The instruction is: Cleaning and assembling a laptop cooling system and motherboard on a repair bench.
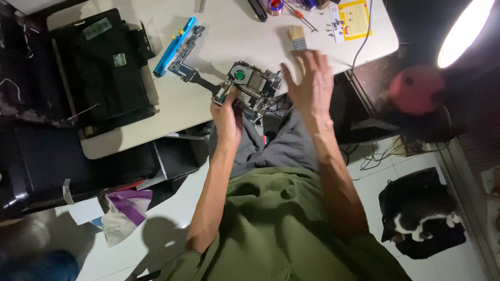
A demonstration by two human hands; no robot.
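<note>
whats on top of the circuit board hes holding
On the circuit board sits a round cooling fan with a green hub, beside a metal plate. The left hand grips its near corner, covering that part; the underside is hidden.

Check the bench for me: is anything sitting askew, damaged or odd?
The circuit board with its fan is off the table, held at its edge by the left hand; the right hand is open beside it. The opened black laptop base overhangs the table's near edge. Small screws lie loose on a yellow sheet.
</note>
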